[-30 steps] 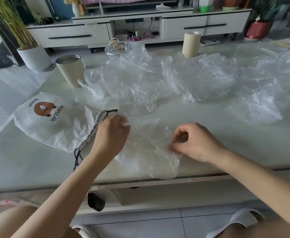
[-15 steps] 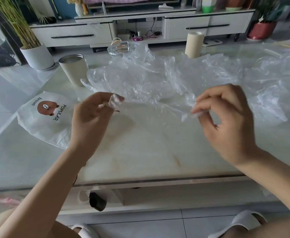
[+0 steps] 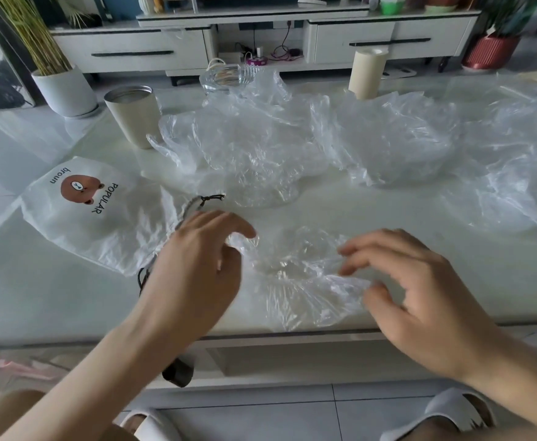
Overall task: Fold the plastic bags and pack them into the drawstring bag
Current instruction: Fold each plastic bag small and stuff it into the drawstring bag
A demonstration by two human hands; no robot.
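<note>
- Clear, crinkly film: the plastic bag [image 3: 302, 281] I am working on lies crumpled on the worktop [image 3: 356, 211] near its front edge, between my two hands
- My left hand [image 3: 197, 268] keeps a narrow grip, thumb and forefinger pinching the bag's left corner as far as the blur lets me judge
- My right hand [image 3: 420, 297] hovers at the bag's right edge, fingers spread and loosely bent, holding nothing I can see
- The drawstring bag [image 3: 95, 218] lies flat just left of my left hand, its corded mouth turned toward that hand
- I judge the step to be spreading this bag flat for its first fold, with nothing packed yet as far as I can tell
- To do it well I should pull the two sides apart gently, press the trapped air out toward the open end, and line the edges up before creasing
- The film is slippery and springs back, so each fold wants a palm held on it
- The loose plastic bags [image 3: 254, 148] heaped farther back lie well apart from mine, and I should keep them from being dragged in
- Hard to make out: both hands are blurred, the bag's handles and opening are lost in wrinkles, and my left hand covers part of the drawstring mouth
- How many bags the far heap holds I cannot count, and it runs off the right edge
</note>
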